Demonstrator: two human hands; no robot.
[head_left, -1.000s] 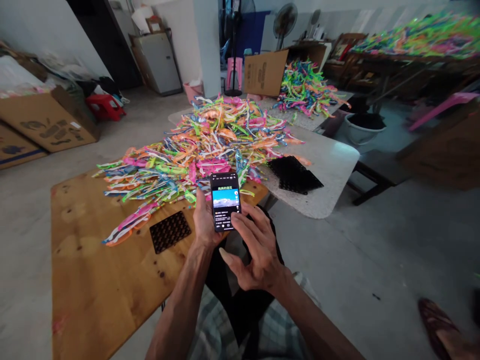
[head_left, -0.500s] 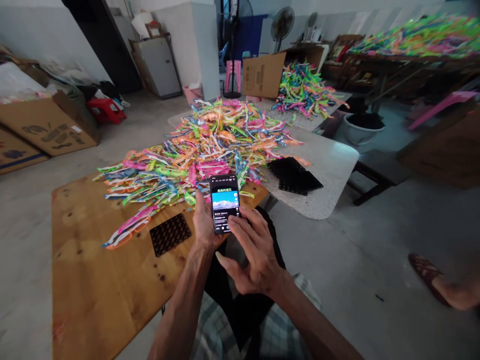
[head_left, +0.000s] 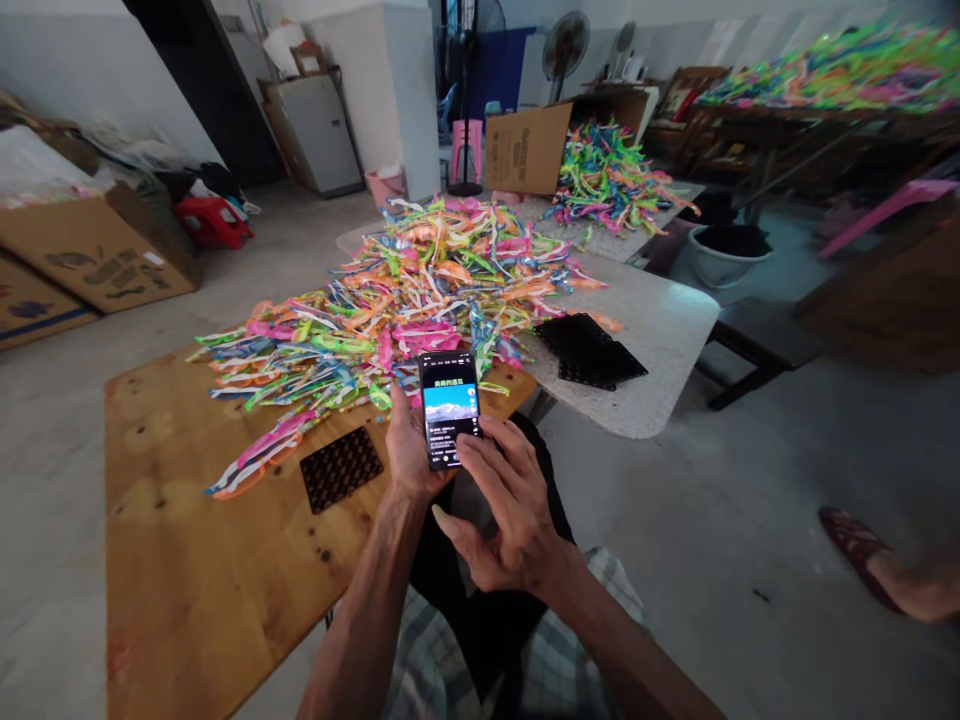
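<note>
My left hand (head_left: 409, 450) is wrapped round a black phone (head_left: 448, 407) with a lit screen, held upright over the near edge of the wooden table (head_left: 187, 570). My right hand (head_left: 504, 512) hovers beside it with fingers spread, the index fingertip touching the lower part of the screen. Just beyond the phone lies a big heap of bright plastic strips (head_left: 397, 290) in pink, green, orange and blue. A small black grid tray (head_left: 340, 466) sits on the wood to the left of my left hand.
A larger black grid tray (head_left: 589, 350) lies on a grey stone table (head_left: 660, 330). A cardboard box (head_left: 529, 148) and another coloured heap (head_left: 611, 175) stand behind. Boxes (head_left: 90, 250) sit on the floor at left. Another person's sandalled foot (head_left: 862, 555) is at right.
My right index finger has slid slightly down the phone screen. The other person's foot has come further into view at the right. My left hand holds the phone still.
</note>
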